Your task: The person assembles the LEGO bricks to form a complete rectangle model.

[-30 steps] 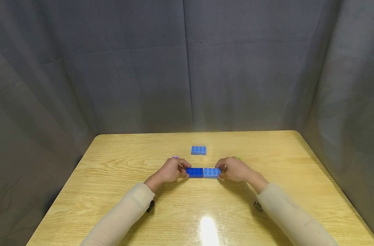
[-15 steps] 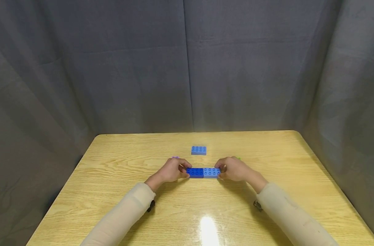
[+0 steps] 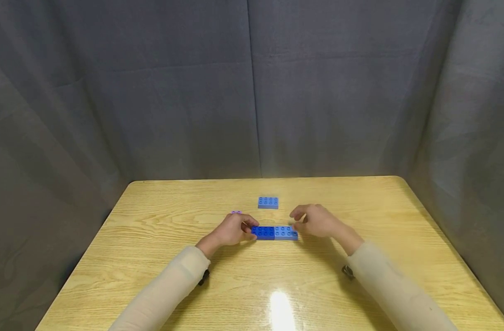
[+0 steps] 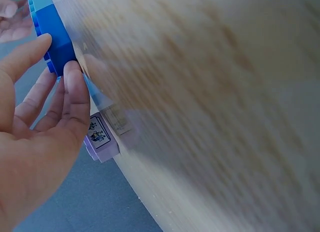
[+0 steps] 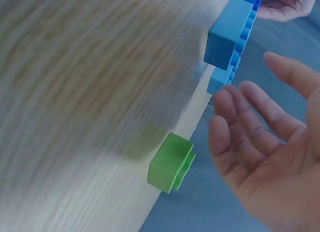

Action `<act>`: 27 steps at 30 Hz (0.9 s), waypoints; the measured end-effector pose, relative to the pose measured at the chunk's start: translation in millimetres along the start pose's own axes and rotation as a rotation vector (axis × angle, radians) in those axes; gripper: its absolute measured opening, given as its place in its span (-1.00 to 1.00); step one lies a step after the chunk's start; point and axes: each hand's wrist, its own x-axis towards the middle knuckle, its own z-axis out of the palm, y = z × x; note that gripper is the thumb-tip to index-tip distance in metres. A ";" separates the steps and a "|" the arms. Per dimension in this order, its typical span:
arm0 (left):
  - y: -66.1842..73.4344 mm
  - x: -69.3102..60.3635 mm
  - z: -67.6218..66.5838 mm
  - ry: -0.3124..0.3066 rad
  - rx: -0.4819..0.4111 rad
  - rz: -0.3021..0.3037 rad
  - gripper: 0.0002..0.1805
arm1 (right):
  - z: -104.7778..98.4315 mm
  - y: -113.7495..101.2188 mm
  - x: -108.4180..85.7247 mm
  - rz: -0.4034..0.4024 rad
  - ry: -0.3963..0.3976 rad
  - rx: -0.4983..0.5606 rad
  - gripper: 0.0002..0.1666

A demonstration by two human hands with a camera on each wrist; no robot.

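Note:
A dark blue toy brick (image 3: 263, 233) and a light blue toy brick (image 3: 285, 233) lie end to end on the table, touching. My left hand (image 3: 232, 230) pinches the dark blue one at its left end; the left wrist view shows thumb and fingers on opposite sides of that brick (image 4: 59, 42). Just above and right of the light blue brick is my right hand (image 3: 316, 221), holding nothing. In the right wrist view that hand (image 5: 270, 142) has its fingers spread apart from the light blue brick (image 5: 227, 37).
Farther back on the wooden table (image 3: 186, 197) sits another light blue brick (image 3: 268, 203). A lilac brick (image 4: 104, 139) with a printed label stands beyond my left hand, and a green brick (image 5: 171, 162) near my right. Grey curtains (image 3: 194, 92) surround the table.
The small gap between the two bricks closed as they came together. My right hand then let go of the light blue brick and lifted slightly away; the left stays put.

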 end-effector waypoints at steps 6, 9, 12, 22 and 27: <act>0.5 0.1 0.4 0.001 -0.013 -0.021 -0.66 | -1.6 1.1 7.3 0.026 0.069 0.065 -0.60; 0.9 0.0 0.5 0.001 -0.018 -0.027 -0.66 | -1.4 2.6 11.4 0.044 0.109 0.093 -0.58; 1.3 0.2 0.6 -0.001 -0.018 -0.030 -0.66 | -0.7 4.8 15.7 0.048 0.148 0.108 -0.58; 2.1 0.3 1.0 0.000 0.001 -0.019 -0.66 | 1.8 3.2 25.9 0.070 0.199 0.171 -0.57; 0.5 0.6 1.5 0.005 0.004 -0.019 -0.66 | 3.8 3.3 33.7 0.074 0.204 0.180 -0.57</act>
